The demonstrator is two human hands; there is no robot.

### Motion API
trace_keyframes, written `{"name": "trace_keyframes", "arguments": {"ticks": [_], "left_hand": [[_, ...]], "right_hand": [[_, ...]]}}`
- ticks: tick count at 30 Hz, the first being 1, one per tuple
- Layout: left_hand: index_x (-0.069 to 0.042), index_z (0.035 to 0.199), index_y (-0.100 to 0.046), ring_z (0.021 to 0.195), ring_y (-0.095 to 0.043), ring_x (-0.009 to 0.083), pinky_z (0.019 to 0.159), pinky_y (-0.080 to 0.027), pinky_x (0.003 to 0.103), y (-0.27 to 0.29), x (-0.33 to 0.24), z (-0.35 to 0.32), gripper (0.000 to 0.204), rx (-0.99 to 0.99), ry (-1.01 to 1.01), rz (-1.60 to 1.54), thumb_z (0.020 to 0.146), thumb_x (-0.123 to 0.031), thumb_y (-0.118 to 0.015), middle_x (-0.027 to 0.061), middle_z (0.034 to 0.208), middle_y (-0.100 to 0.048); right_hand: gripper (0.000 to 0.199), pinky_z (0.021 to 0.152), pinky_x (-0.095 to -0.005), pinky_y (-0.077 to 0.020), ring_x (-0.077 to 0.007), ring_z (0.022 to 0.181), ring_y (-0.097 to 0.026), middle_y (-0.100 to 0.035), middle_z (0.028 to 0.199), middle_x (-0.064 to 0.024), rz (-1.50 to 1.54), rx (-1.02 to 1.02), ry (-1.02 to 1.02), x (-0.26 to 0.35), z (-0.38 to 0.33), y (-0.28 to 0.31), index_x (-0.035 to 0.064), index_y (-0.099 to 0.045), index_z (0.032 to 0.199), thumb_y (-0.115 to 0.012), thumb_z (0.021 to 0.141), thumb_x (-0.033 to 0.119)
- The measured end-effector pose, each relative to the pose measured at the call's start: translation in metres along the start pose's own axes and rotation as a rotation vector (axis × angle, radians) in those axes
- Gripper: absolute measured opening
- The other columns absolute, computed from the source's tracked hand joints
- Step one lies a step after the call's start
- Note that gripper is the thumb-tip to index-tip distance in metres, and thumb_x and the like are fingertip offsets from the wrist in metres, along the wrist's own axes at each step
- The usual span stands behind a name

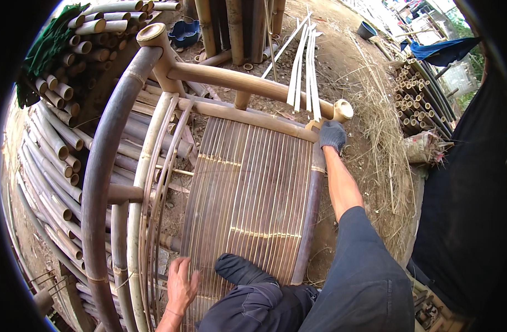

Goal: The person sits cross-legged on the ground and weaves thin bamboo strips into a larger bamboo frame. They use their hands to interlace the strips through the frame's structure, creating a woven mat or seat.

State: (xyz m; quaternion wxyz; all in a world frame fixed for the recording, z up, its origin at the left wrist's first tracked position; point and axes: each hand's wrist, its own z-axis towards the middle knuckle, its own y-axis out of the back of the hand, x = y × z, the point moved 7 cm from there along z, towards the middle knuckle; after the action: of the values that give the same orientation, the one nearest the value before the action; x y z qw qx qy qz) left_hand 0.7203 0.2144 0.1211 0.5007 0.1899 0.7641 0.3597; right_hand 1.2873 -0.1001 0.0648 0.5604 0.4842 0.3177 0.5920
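A large bamboo bench frame [231,81] stands before me, with a seat of thin dark bamboo slats [264,188] laid side by side. My right hand [333,136], in a grey glove, is closed at the far right corner of the seat, below the cut end of the top rail. A small pale piece shows beside its fingers, but what they grip is hidden. My bare left hand [182,282] hovers by the seat's near left edge, fingers loosely bent and apart, holding nothing. Long thin strips [164,166] run along the left side, between the slats and the bamboo armrest [98,166].
Bamboo poles [54,188] are piled at the left, partly under green netting [51,50]. Pale split strips [304,66] lie beyond the top rail. More cut bamboo [422,99] is stacked at the far right. My dark-covered foot [243,270] rests on the slats.
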Motion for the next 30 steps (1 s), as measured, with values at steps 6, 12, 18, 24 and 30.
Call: {"name": "trace_keyframes", "arguments": {"ticks": [6,12,18,24,30], "left_hand": [[0.006,0.122,-0.059,0.107,-0.063,0.0276,0.093,-0.05,0.036,-0.053,-0.032,0.088,0.042,-0.016,0.236,-0.718,0.092,-0.022,-0.065,0.02,0.118,-0.063],[0.004,0.12,-0.062,0.104,-0.065,0.0278,0.092,-0.05,0.036,-0.09,-0.073,0.108,0.04,0.137,0.162,-0.752,0.093,-0.026,-0.064,0.0176,0.109,-0.066],[0.004,0.109,-0.067,0.096,-0.066,0.0263,0.086,-0.051,0.034,-0.081,-0.025,0.064,0.032,0.103,0.286,-0.641,0.092,-0.023,-0.064,0.0168,0.103,-0.066],[0.005,0.105,-0.068,0.086,-0.063,0.0161,0.078,-0.05,0.03,-0.085,0.024,0.029,0.03,0.007,0.474,-0.739,0.093,-0.022,-0.062,0.0118,0.094,-0.068],[0.004,0.108,-0.068,0.088,-0.062,0.013,0.08,-0.049,0.028,-0.091,0.017,0.035,0.032,-0.004,0.422,-0.752,0.094,-0.024,-0.064,0.0079,0.093,-0.069]], "right_hand": [[0.027,0.07,-0.0417,-0.0515,-0.0324,0.073,-0.064,-0.064,0.075,-0.0161,0.476,0.003,0.34,0.049,-0.107,0.056,0.0059,-0.065,0.074,-0.06,0.085,0.029],[0.054,0.102,-0.0446,-0.0403,-0.0312,0.112,-0.055,-0.058,0.121,-0.0166,-0.227,-0.263,0.464,0.048,-0.06,0.092,0.0077,-0.06,0.119,-0.075,0.077,0.038],[0.037,0.095,-0.0449,-0.0428,-0.0322,0.106,-0.055,-0.061,0.109,-0.0159,-0.263,-0.116,0.728,0.064,0.014,0.066,0.0026,-0.065,0.102,-0.073,0.071,0.022],[0.008,0.073,-0.0456,-0.0476,-0.035,0.077,-0.06,-0.061,0.075,-0.0164,-0.074,-0.24,0.683,0.058,0.012,0.054,0.0047,-0.061,0.069,-0.061,0.072,0.012],[0.012,0.077,-0.0443,-0.0466,-0.0335,0.082,-0.059,-0.062,0.078,-0.0139,-0.068,-0.327,0.598,0.045,-0.001,0.055,0.0049,-0.063,0.068,-0.062,0.073,0.016]]}}
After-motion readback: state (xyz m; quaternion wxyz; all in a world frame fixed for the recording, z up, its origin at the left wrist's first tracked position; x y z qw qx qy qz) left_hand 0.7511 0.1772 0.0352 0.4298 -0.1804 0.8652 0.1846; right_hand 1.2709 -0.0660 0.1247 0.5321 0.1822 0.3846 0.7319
